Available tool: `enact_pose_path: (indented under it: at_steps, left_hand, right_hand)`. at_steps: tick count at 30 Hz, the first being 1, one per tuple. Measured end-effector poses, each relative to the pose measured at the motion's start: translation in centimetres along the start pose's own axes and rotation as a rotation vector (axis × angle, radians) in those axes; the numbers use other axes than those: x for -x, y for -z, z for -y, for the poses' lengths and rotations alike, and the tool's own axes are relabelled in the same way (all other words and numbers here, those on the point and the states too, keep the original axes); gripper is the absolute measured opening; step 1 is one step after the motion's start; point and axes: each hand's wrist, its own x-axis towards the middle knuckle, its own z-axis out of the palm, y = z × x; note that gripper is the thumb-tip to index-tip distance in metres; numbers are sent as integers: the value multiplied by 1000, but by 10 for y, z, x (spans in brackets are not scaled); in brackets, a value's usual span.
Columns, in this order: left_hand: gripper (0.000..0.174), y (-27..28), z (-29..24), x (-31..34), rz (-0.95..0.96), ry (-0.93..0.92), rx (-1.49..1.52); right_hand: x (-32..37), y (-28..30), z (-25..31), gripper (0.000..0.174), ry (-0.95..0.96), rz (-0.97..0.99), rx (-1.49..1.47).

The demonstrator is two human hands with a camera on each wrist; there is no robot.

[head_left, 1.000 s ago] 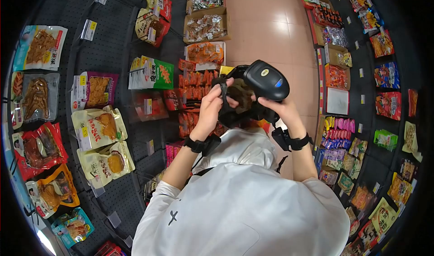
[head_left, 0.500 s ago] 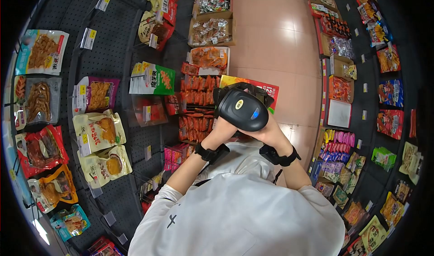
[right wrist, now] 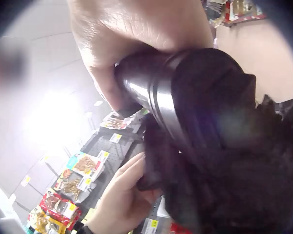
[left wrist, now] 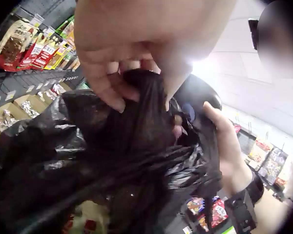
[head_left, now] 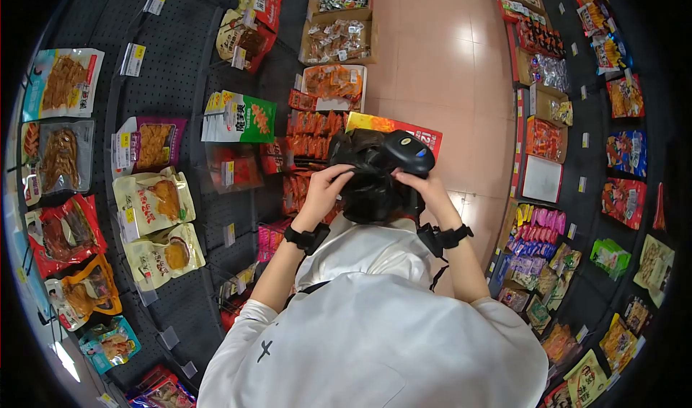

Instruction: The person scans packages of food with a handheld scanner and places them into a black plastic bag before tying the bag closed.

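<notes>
Two black things are in hand: a thin plastic bag (left wrist: pixel 136 131) and a handheld scanner (head_left: pixel 407 151). Half a second ago the scanner's broad head hid most of the fingers and the hands were close together; now the hands stand apart, the scanner is just beyond the right fingertips, and the bag shows, bunched between both sets of fingers. The left hand (head_left: pixel 323 192) has thumb and fingers closed together on a gathered twist of the bag, which spreads out below them. The right hand (head_left: pixel 431 193) is curled about the scanner, with little gap left; whether it also grips the bag's plastic beside it, the views do not tell. A pale packet (left wrist: pixel 90 217) shows below the left fingers, at the bag's lower part, inside or behind it. The change suggests that attention has turned to the bag's gathered plastic, the scanner being kept aside.
</notes>
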Motion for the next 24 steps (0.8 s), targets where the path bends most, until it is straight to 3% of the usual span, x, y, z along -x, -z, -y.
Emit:
enact_pose_path:
  at_steps: [2, 4, 7, 9, 11, 15, 24]
  left_hand:
    - [16, 4, 14, 2, 4, 99, 128]
    - [18, 10, 33, 4, -56, 455, 584]
    - [7, 23, 68, 7, -101, 502, 963]
    - [10, 32, 90, 9, -21, 494, 1071]
    - [16, 35, 105, 15, -74, 705, 1469]
    - [23, 29, 106, 18, 33, 774, 1541]
    - [23, 25, 140, 12, -47, 743, 1315]
  right_hand:
    - [-5, 8, -13, 26, -26, -88, -147]
    - [-8, 27, -37, 26, -99, -157, -357]
    - [-8, 49, -52, 30, -191, -239, -576]
    - [-8, 65, -67, 30, -174, -282, -782]
    - [-9, 77, -75, 31, -172, -269, -958]
    - [-16, 83, -66, 30, -81, -350, -1035]
    - [2, 84, -60, 30, -28, -412, -965]
